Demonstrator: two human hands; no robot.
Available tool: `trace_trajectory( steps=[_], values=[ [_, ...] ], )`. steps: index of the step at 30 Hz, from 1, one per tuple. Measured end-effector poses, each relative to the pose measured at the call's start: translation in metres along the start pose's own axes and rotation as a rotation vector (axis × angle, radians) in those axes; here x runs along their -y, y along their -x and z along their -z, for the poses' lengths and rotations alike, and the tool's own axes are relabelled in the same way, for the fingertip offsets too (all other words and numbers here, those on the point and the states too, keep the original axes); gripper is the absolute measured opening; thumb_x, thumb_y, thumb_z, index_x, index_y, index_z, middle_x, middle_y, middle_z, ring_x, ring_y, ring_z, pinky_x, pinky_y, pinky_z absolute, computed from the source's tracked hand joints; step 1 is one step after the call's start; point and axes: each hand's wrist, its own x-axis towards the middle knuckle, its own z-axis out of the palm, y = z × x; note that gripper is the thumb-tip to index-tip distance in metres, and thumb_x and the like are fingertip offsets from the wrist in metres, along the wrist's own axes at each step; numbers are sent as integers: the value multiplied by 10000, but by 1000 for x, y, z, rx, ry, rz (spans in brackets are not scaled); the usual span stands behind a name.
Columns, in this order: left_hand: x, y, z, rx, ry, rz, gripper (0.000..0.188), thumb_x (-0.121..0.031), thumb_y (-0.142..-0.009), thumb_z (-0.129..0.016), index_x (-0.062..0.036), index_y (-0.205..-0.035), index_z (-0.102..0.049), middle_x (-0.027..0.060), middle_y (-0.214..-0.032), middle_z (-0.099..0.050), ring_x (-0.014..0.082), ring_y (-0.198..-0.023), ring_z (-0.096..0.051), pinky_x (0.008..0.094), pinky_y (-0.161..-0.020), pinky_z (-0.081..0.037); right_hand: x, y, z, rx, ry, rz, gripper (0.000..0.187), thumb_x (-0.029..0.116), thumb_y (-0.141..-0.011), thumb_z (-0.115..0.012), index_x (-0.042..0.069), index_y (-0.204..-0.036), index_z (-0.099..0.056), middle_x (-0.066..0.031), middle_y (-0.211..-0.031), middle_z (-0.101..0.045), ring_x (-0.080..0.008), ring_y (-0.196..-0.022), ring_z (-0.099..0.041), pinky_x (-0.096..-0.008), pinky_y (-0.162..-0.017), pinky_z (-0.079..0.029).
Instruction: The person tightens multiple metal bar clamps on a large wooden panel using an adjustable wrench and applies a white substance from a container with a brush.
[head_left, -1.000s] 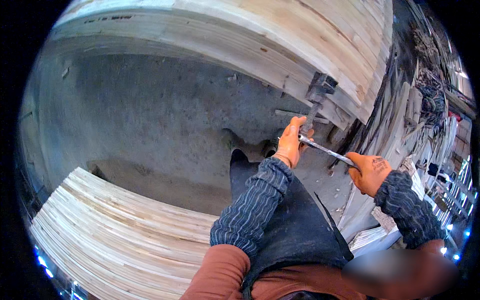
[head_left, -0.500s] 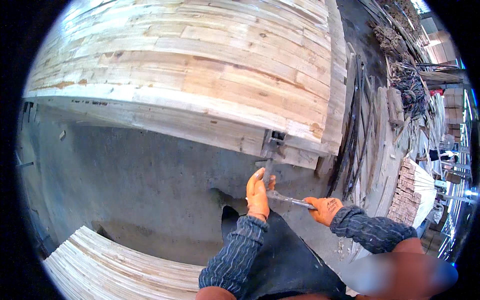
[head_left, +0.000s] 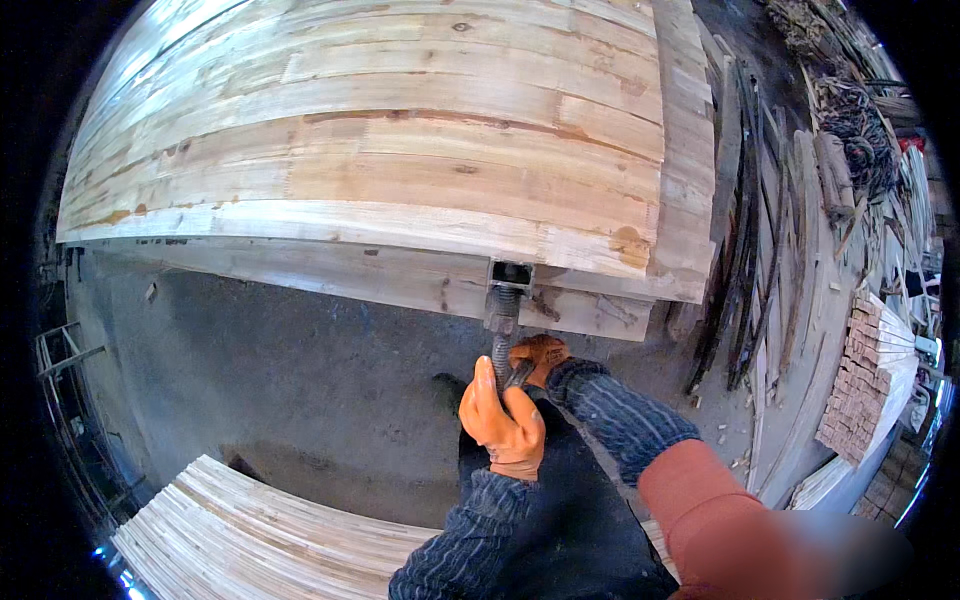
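A thick threaded clamp screw juts toward me from a square metal tube end under the edge of a large wooden panel. My left hand, in an orange glove, is closed round the near end of the screw, its fingertips pointing up. Just beyond it, on the right, my right hand, in a matching glove, grips a wrench. Only a short dark piece of the wrench shows between the hands; the rest of it is hidden.
A stack of thin wooden strips lies at the lower left. Long dark strips and loose boards lean along the right side, near a bundled pile of wood blocks. A metal frame stands at the far left.
My right hand has swung left and inward, bringing the wrench handle from the right to beside the left hand. The left hand stays at the screw. The view has shifted slightly.
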Motion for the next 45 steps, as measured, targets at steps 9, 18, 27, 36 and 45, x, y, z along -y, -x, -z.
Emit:
trace_trajectory(
  steps=[9, 18, 27, 36, 45],
  values=[
    [13, 42, 7, 241, 944, 802, 707, -50, -852, -642, -81, -1455, -275, 120, -1162, -594, 179, -984, -578, 319, -876, -481, 11, 139, 6, -165, -205, 139, 326, 192, -807, -624, 91, -1116, -640, -187, -989, -671, -373, -925, -632, -448, -806, -498],
    [62, 47, 57, 391, 1600, 1302, 624, -505, -968, -453, -238, -1495, -251, 144, -1379, -472, 293, -1227, -516, 384, -917, -488, 129, 239, 112, -180, 13, -179, 313, 197, -854, -588, 90, -1147, -614, -208, -885, -652, -386, -813, -633, -454, -717, -499],
    [66, 19, 58, 541, 1591, 1357, 574, -515, -967, -428, -230, -1456, -328, 99, -1403, -474, 244, -1171, -534, 364, -913, -477, 211, 197, 165, 103, 487, -400, 216, 228, -882, -567, 49, -1000, -590, -188, -880, -665, -381, -836, -643, -469, -728, -502],
    [51, -25, 34, 631, 1513, 1401, 543, -500, -939, -480, -176, -1372, -426, 74, -1252, -571, 188, -989, -610, 346, -747, -511, 217, 180, 150, 260, 598, -485, 206, 229, -895, -531, 37, -970, -550, -214, -819, -654, -399, -800, -646, -492, -712, -503],
    [43, -16, 8, 618, 1385, 1100, 447, -369, -955, -509, -25, -1237, -548, 104, -1039, -669, 201, -906, -647, 329, -782, -511, 137, 183, 126, 151, 342, -314, 328, 242, -893, -541, 82, -1179, -537, -207, -900, -663, -382, -841, -646, -472, -736, -501]
  ],
)
